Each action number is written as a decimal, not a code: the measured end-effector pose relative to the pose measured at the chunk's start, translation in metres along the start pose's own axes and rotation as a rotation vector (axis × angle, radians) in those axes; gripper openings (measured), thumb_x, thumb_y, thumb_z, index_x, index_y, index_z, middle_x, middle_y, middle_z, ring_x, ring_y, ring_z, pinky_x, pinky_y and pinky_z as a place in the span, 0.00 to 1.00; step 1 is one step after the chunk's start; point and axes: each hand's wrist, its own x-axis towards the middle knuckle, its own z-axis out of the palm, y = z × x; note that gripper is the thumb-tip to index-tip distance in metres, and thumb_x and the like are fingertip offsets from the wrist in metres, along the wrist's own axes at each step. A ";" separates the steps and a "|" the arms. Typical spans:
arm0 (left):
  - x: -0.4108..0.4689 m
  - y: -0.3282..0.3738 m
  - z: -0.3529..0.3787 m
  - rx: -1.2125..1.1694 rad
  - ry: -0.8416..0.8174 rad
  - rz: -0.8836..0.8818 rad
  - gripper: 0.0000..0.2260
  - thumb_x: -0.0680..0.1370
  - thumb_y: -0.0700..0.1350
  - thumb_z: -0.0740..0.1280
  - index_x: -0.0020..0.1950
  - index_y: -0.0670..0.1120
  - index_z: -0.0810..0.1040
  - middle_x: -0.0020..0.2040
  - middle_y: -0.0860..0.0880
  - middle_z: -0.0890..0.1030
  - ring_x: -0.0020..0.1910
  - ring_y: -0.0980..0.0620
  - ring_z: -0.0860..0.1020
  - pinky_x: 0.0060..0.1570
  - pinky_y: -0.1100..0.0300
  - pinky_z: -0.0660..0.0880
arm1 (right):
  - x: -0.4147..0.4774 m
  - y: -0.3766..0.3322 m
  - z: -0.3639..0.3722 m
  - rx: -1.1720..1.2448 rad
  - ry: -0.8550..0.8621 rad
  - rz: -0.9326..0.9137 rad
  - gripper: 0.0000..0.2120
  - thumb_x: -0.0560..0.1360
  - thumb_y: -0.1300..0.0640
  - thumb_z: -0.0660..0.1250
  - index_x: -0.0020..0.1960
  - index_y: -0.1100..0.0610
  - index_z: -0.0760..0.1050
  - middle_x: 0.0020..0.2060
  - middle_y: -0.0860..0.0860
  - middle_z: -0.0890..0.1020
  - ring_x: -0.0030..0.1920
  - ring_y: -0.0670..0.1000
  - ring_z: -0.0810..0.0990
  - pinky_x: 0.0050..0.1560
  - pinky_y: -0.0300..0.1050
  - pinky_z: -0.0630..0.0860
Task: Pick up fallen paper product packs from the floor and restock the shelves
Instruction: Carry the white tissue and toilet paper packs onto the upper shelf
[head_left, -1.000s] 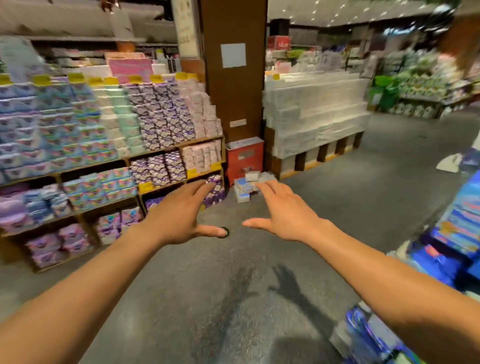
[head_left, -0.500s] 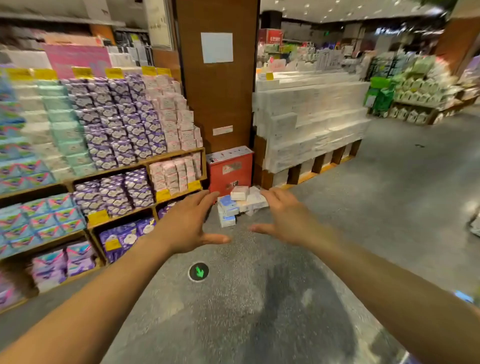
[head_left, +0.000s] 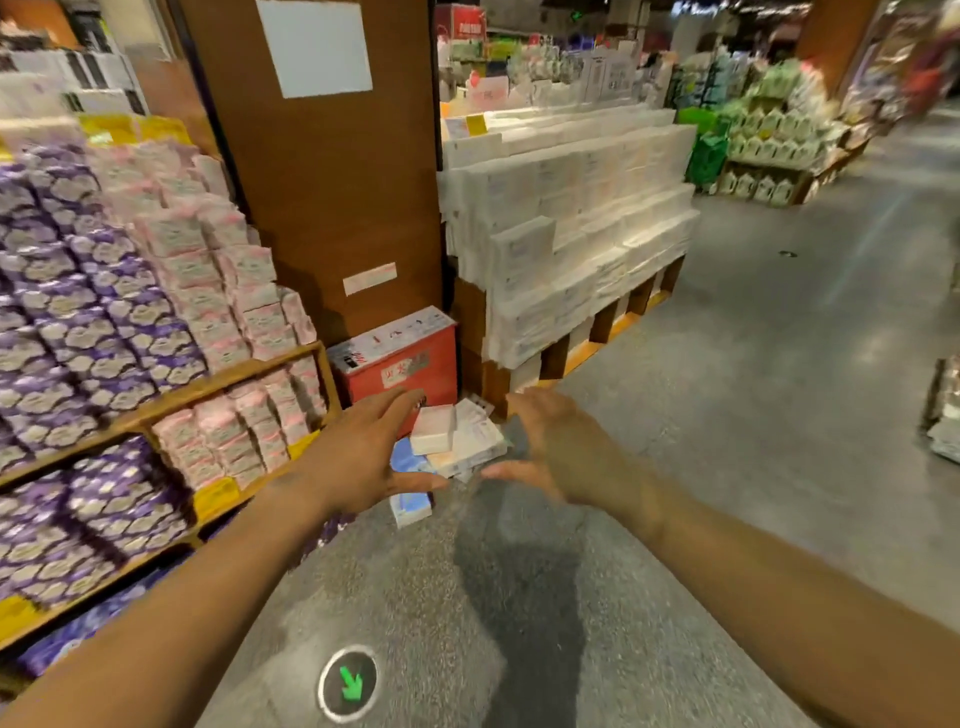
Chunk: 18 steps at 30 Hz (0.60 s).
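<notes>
Nearer the fallen packs now: left hand and right hand outstretched, fingers spread, empty.

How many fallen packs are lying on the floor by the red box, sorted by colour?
Blue packs: 2
White or pale packs: 3, as far as blur and overlap allow
Total: 5
</notes>
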 end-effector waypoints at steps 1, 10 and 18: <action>0.030 -0.012 0.005 -0.001 -0.003 -0.001 0.53 0.68 0.80 0.59 0.83 0.51 0.50 0.82 0.48 0.57 0.79 0.45 0.60 0.74 0.43 0.64 | 0.030 0.014 0.003 0.002 0.006 0.003 0.49 0.71 0.27 0.68 0.80 0.54 0.58 0.77 0.55 0.65 0.76 0.58 0.65 0.73 0.56 0.68; 0.274 -0.128 0.072 -0.081 0.001 -0.133 0.56 0.64 0.84 0.49 0.83 0.50 0.49 0.82 0.46 0.57 0.78 0.42 0.61 0.74 0.44 0.65 | 0.318 0.131 0.029 0.029 -0.066 -0.066 0.45 0.73 0.29 0.67 0.79 0.54 0.58 0.74 0.53 0.68 0.74 0.57 0.67 0.69 0.56 0.72; 0.424 -0.239 0.119 -0.210 -0.014 -0.285 0.54 0.65 0.82 0.54 0.83 0.51 0.50 0.82 0.46 0.57 0.78 0.42 0.61 0.72 0.40 0.67 | 0.545 0.165 0.064 0.023 -0.220 -0.150 0.44 0.75 0.31 0.64 0.81 0.54 0.54 0.79 0.54 0.60 0.78 0.58 0.60 0.74 0.58 0.66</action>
